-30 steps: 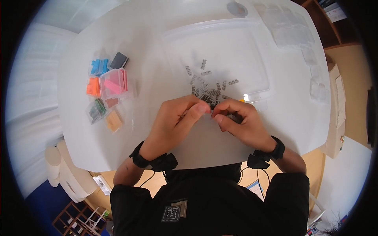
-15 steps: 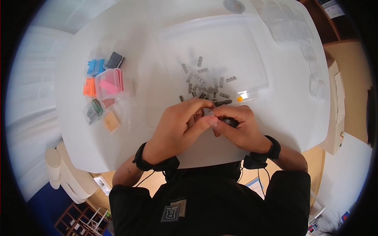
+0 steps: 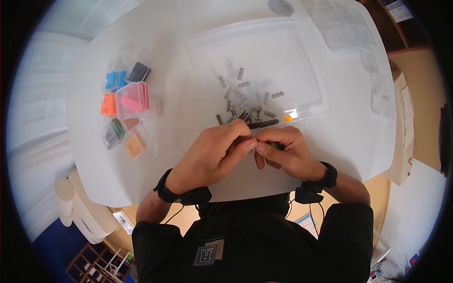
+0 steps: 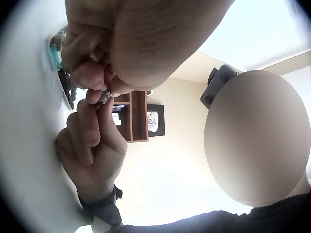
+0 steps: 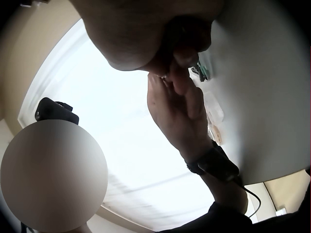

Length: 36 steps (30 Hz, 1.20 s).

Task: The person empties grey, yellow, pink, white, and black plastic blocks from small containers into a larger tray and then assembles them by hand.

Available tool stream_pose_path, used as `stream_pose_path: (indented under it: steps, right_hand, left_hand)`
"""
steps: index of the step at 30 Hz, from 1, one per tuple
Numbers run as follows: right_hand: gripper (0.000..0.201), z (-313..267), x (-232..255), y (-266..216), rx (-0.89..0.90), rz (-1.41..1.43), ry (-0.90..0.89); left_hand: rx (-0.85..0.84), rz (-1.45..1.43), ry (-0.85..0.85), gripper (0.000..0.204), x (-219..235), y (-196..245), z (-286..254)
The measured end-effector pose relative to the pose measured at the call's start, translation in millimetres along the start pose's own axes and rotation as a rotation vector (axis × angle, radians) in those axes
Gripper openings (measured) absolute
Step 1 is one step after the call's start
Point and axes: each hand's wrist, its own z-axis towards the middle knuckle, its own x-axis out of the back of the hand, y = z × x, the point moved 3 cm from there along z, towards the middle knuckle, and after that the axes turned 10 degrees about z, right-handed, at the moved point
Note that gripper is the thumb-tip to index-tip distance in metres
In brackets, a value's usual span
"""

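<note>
Both hands meet at the near side of a pile of small grey ridged pieces (image 3: 245, 106). The left hand (image 3: 210, 148) and the right hand (image 3: 288, 151) pinch a tiny grey piece (image 4: 105, 95) between their fingertips, seen best in the left wrist view. In the head view the fingers mostly cover it. Just beyond the fingertips lies a dark, longer piece (image 3: 269, 123). Something dark shows inside the right hand's curled fingers, too hidden to name.
On the left stand small clear boxes with blue (image 3: 115, 80), orange (image 3: 108, 104), pink (image 3: 133, 101), green and tan pieces. A large clear tray (image 3: 255, 21) lies behind the pile. A yellow item (image 3: 288, 118) is at right, with clear containers (image 3: 344, 30) at back right.
The hands have come together at the fingertips, and the small piece that showed between them is now mostly covered. The dark longer piece, hidden a second ago, shows beyond them.
</note>
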Motion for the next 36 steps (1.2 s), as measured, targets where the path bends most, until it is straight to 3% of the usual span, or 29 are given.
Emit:
stream_pose_path:
  steps: [4, 6, 9, 15, 24, 36]
  right_hand:
    - [0.013, 0, -3, 1, 0.002, -0.072, 0.083]
    - [0.013, -1, -5, -1, 0.166, -0.16, 0.159]
    - [0.012, -4, -5, 2, 0.111, -0.084, 0.163]
    - [0.009, -5, -7, -4, 0.242, -0.265, 0.147]
    - [0.011, -4, -4, 0, 0.218, -0.167, 0.074]
    - [0.011, -6, -5, 5, 0.154, -0.164, 0.162]
  left_hand:
    - [-0.019, 0.099, 0.062, 0.014, -3, 3, 0]
    - [-0.047, 0.149, 0.118, 0.01, -5, 3, -1]
    - [-0.102, 0.157, 0.145, 0.01, -8, 2, -1]
    - [-0.03, 0.071, 0.035, 0.012, -5, 4, -1]
    - [-0.126, 0.182, -0.021, 0.014, -10, 2, -2]
    - [-0.143, 0.247, 0.043, 0.015, -13, 1, -2]
